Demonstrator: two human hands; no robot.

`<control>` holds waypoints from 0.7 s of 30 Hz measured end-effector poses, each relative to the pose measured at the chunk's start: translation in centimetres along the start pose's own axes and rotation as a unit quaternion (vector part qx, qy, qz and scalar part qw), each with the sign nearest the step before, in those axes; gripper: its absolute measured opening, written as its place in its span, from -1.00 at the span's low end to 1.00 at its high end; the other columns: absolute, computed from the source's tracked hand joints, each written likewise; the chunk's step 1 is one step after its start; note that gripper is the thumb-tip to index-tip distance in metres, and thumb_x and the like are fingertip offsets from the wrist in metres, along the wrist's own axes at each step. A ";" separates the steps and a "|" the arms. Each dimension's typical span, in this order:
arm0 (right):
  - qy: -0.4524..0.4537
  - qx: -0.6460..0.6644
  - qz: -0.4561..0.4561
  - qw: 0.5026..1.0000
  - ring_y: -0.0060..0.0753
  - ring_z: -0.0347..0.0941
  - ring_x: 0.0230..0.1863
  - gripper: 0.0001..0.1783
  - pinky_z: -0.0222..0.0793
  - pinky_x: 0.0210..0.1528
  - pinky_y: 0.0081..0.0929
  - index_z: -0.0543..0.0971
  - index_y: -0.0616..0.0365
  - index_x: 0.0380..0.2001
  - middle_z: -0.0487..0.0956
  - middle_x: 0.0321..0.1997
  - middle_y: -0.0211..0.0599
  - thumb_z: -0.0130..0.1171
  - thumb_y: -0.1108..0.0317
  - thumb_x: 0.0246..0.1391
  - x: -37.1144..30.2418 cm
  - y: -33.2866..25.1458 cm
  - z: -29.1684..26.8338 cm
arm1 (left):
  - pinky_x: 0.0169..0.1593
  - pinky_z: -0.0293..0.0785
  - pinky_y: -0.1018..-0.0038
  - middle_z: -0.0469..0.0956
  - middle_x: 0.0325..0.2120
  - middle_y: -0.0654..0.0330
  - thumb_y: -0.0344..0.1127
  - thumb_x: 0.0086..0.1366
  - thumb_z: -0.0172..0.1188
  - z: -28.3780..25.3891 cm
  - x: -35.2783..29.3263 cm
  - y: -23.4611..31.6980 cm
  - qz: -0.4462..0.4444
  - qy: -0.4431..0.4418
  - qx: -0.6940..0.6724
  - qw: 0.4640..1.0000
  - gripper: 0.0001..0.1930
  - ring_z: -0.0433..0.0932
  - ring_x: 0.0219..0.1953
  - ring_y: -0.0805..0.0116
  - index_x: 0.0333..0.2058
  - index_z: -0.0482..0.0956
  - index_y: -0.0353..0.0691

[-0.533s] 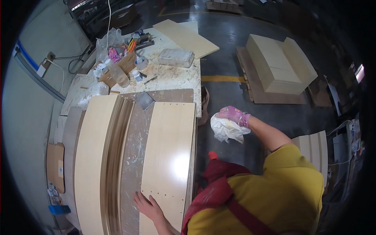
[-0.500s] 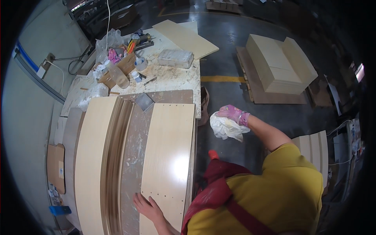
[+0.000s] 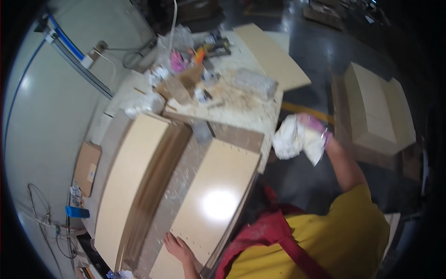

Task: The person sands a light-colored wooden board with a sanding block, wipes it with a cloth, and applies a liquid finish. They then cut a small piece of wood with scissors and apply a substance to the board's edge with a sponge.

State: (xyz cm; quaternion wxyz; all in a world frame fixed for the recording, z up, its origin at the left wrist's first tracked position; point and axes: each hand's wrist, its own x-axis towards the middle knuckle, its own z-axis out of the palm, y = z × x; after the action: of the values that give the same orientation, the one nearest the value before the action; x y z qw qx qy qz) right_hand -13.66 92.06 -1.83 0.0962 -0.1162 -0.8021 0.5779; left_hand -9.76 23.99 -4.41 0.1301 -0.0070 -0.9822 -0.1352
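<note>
My left hand (image 3: 179,247), bare, rests with its fingers stretched on the edge of a pale wood-grain panel (image 3: 186,211). The panel has rows of small holes near both ends and a bright light reflection on its face. Off to the right, my right hand (image 3: 312,123), in a pink glove, grips a crumpled white cloth (image 3: 290,139). The cloth hangs over the floor beside the bench corner, apart from the panel. Left of the panel stands a stack of similar pale boards (image 3: 132,172).
A cluttered worktable (image 3: 232,104) at the back holds a plastic-wrapped block (image 3: 253,83), a cardboard box (image 3: 188,79), bottles and a loose board (image 3: 272,58). More boards (image 3: 371,107) are stacked on the floor at right. A flat grey square piece (image 3: 202,132) lies behind the panel.
The view has turned, so the bench and boards appear tilted and shifted right. My right hand still holds the cloth, now higher in view. My left hand stays on the panel's edge.
</note>
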 end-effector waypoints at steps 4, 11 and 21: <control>0.046 -0.044 -0.048 0.997 -0.47 0.46 -0.31 -0.68 0.36 -0.19 -0.44 0.59 0.27 -0.35 0.58 -0.41 -0.33 0.09 0.19 0.08 1.9 -2.6 2.0 | 0.24 0.09 0.06 0.34 0.08 -0.14 -0.27 0.27 -0.03 -0.6 0.9 2.0 -0.043 0.015 -0.031 0.998 -0.57 0.23 0.17 -0.16 0.07 0.36 -0.39; -0.053 0.184 0.052 0.980 -0.64 0.42 -0.32 -0.73 0.35 -0.26 -0.59 0.57 0.22 -0.35 0.54 -0.39 -0.48 0.12 0.20 0.09 4.8 -6.4 3.8 | 0.21 0.13 0.07 0.36 0.06 -0.13 -0.32 0.22 -0.01 0.5 0.5 0.7 -0.031 0.019 0.053 0.998 -0.61 0.26 0.14 -0.13 0.00 0.40 -0.37; -0.157 0.332 0.158 0.917 -0.56 0.46 -0.26 -0.79 0.41 -0.17 -0.57 0.51 0.23 -0.20 0.54 -0.29 -0.38 0.00 0.35 0.20 -1.1 -7.3 13.3 | 0.00 0.42 0.38 0.57 -0.18 0.04 -0.31 0.30 0.06 1.6 3.6 25.0 -0.037 -0.241 -0.466 0.851 -0.69 0.55 -0.12 0.24 -0.03 0.46 -0.32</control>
State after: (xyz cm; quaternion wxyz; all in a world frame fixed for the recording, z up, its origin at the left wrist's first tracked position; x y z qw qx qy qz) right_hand -16.97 77.50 0.97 -0.0903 -0.1108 -0.5398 0.8296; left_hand -12.44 48.39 1.67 -0.1343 -0.0630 -0.8042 -0.5755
